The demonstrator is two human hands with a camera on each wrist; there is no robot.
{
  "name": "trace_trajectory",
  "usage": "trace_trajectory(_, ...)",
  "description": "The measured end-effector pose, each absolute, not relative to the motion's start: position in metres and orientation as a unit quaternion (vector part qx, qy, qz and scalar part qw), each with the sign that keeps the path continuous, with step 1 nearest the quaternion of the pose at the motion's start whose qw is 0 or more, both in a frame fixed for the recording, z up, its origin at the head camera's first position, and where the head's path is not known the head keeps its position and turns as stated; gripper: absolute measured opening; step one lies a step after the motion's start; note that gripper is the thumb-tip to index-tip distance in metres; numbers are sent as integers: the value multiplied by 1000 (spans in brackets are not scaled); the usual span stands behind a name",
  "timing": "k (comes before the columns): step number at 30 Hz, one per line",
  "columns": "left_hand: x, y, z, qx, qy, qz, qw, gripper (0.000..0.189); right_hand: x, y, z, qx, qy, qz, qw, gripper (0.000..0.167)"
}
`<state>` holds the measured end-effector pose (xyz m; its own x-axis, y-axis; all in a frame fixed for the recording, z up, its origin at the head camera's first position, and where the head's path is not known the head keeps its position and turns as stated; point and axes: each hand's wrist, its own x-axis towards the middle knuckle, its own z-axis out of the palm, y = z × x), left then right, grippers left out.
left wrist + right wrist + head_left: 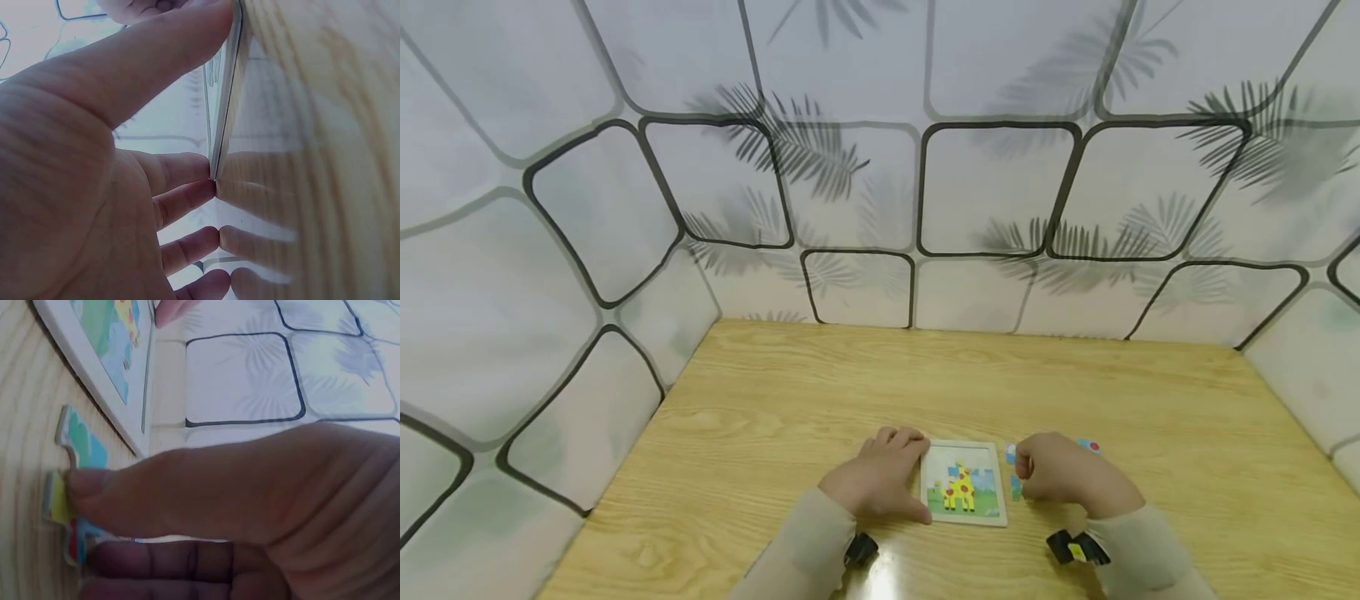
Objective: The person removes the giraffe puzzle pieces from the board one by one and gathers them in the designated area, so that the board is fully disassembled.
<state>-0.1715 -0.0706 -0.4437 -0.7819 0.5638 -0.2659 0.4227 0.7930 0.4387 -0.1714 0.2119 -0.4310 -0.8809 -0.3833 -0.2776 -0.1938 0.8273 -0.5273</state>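
Puzzle tray (970, 521) lay flat, the left hand (883, 479) touching its left edge, thumb and fingers wide apart. On my feed, the right hand (1071, 473) pinched a jigsaw piece (58, 497) just beside the right edge. I judged light bracing best, aligning tabs before pressing.

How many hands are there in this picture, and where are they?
2. The left hand touches the left edge of the giraffe puzzle tray; the right hand, right of the tray, holds a puzzle piece. No others show.
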Motion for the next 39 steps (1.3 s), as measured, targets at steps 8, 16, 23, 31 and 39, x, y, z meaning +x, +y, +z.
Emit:
trace_trajectory(8, -175, -69, -446, 273, 929, 167, 185, 101, -172, 189, -433, -203, 930, -272, 143, 10)
trace_trajectory(16, -174, -66, -449, 280, 926, 172, 187, 102, -164, 166, -448, -257, 929, -231, 131, 38)
trace_trajectory(23, -174, -65, -447, 274, 928, 176, 183, 101, -165, 159, -449, -233, 922, -277, 137, 29)
trace_trajectory(31, -174, -69, -443, 270, 928, 180, 184, 99, -168, 154, -447, -184, 911, -329, 166, 31)
trace_trajectory(39, -174, -70, -447, 266, 928, 181, 188, 100, -171, 162, -445, -251, 890, -341, 167, 24)
